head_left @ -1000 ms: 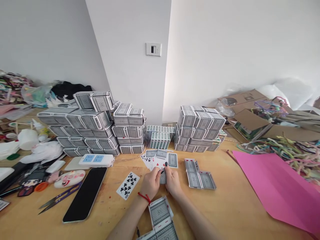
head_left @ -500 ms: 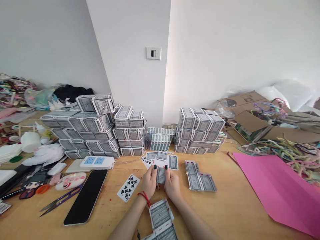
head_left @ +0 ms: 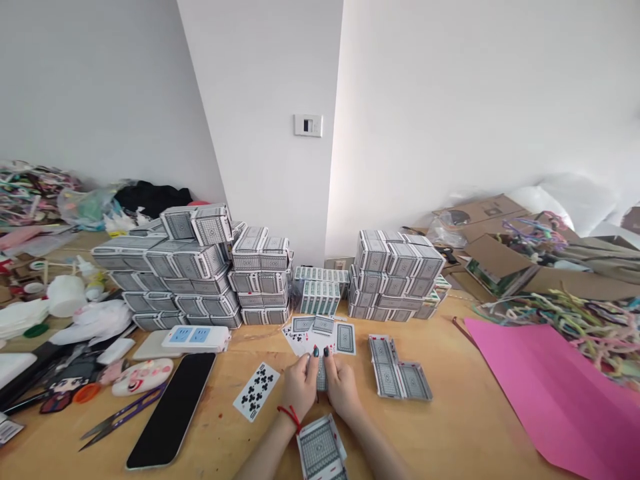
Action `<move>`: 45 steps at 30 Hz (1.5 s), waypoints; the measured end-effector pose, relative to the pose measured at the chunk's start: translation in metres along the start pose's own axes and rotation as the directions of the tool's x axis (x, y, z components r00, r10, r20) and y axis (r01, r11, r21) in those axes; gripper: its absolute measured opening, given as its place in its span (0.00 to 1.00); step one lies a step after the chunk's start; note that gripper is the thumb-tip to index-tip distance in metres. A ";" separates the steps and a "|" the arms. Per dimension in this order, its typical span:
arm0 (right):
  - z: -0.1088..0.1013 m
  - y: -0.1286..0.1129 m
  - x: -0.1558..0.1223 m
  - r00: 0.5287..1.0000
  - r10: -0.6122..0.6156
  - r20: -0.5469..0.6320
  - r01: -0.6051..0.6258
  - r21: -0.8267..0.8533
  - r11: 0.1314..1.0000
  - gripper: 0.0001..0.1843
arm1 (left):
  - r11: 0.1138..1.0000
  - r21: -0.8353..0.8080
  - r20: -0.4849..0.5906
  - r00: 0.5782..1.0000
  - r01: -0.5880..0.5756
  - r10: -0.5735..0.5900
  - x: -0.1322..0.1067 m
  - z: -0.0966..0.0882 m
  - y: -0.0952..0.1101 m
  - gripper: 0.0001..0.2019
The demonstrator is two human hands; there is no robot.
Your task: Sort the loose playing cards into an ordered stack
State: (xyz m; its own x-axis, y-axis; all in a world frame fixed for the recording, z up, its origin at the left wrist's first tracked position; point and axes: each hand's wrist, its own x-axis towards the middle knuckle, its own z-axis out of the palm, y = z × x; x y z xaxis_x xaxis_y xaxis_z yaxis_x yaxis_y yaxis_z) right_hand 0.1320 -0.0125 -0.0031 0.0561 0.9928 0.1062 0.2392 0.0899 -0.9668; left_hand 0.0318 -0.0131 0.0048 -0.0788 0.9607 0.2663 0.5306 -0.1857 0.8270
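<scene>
My left hand point(head_left: 299, 388) and my right hand point(head_left: 342, 389) are closed together around a small stack of grey-backed playing cards point(head_left: 321, 378), held upright just above the wooden table point(head_left: 450, 427). Only a narrow strip of the stack shows between my fingers. Loose cards point(head_left: 320, 331) lie spread just beyond my hands. A face-up clubs card point(head_left: 256, 392) lies to the left. A flattened card box point(head_left: 321, 451) lies between my forearms. Another flattened box point(head_left: 397, 368) lies to the right.
Stacks of card boxes stand at the back left point(head_left: 195, 273) and back right point(head_left: 397, 273). A black phone point(head_left: 173, 407), scissors point(head_left: 117, 417) and a power strip point(head_left: 195, 337) lie on the left. A pink paper sheet point(head_left: 555, 393) and cardboard boxes point(head_left: 505, 250) fill the right.
The view has tilted upward, so everything sits lower in the picture. My fingers have closed more tightly over the card stack, hiding more of it.
</scene>
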 end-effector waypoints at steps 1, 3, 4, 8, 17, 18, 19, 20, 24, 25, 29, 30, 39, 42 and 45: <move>-0.001 0.000 -0.001 1.000 -0.018 -0.001 0.018 0.006 1.000 0.27 | 1.000 -0.016 0.000 1.000 0.004 -0.004 0.000 0.000 -0.001 0.17; -0.001 -0.002 -0.004 0.998 -0.057 0.001 0.057 0.007 0.998 0.22 | 0.999 -0.046 0.019 1.000 0.016 -0.015 0.002 -0.001 -0.003 0.17; -0.002 -0.002 -0.004 0.997 -0.075 0.008 0.075 0.011 0.997 0.21 | 0.998 -0.054 0.026 0.999 0.021 -0.020 0.003 -0.002 -0.003 0.17; -0.005 -0.005 -0.002 0.993 -0.104 0.052 0.101 0.052 0.994 0.18 | 0.998 -0.049 0.040 0.998 0.046 -0.044 0.005 -0.002 -0.005 0.16; -0.010 -0.002 0.003 0.961 0.030 0.274 -0.087 0.197 0.977 0.21 | 0.995 0.056 -0.050 0.996 0.083 -0.080 0.002 -0.002 -0.010 0.17; -0.010 0.000 0.002 0.951 0.029 0.309 -0.100 0.217 0.971 0.21 | 0.992 0.064 -0.074 0.992 0.105 -0.100 0.001 -0.003 -0.010 0.17; -0.010 0.001 0.001 0.945 0.019 0.326 -0.103 0.242 0.965 0.22 | 0.990 0.063 -0.090 0.989 0.123 -0.117 0.001 -0.004 -0.010 0.18; -0.011 0.003 0.001 0.945 0.010 0.326 -0.101 0.263 0.960 0.23 | 0.989 0.050 -0.090 0.987 0.136 -0.131 0.001 -0.005 -0.009 0.18; -0.014 0.006 0.004 0.993 0.037 0.108 -0.070 0.316 0.946 0.25 | 0.981 -0.071 0.044 0.983 0.179 -0.176 0.006 -0.018 -0.002 0.20; -0.016 0.006 0.005 0.997 0.065 0.037 -0.073 0.321 0.944 0.27 | 0.977 -0.094 0.082 0.980 0.189 -0.182 0.008 -0.025 0.000 0.19; -0.022 0.005 0.009 0.986 0.123 -0.115 -0.080 0.327 0.942 0.29 | 0.974 0.163 0.216 0.957 0.159 -0.193 0.012 -0.063 0.002 0.11; -0.023 0.005 0.010 0.982 0.129 -0.139 -0.079 0.319 0.945 0.29 | 0.949 0.285 0.227 0.953 0.133 -0.201 0.010 -0.074 0.002 0.11; -0.020 0.017 0.011 0.963 0.110 -0.246 -0.058 0.212 0.976 0.37 | 0.637 0.718 0.081 0.875 0.281 -0.477 -0.020 -0.119 -0.013 0.27; -0.018 0.019 0.010 0.952 0.094 -0.292 -0.033 0.207 0.978 0.40 | 0.653 0.712 0.113 0.875 0.259 -0.471 -0.015 -0.116 -0.020 0.27; -0.017 0.015 0.007 0.961 0.028 -0.277 0.009 0.131 0.991 0.37 | 0.717 0.639 0.150 0.870 0.278 -0.470 -0.010 -0.110 -0.026 0.24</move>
State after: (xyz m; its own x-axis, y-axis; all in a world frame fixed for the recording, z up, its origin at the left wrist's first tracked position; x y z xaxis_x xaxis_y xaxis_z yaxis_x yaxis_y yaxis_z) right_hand 0.1524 -0.0053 -0.0129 0.3288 0.9340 0.1397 0.1111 0.1086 -0.9879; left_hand -0.0742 -0.0407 0.0354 -0.1917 0.9538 -0.2311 0.8980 0.2655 0.3508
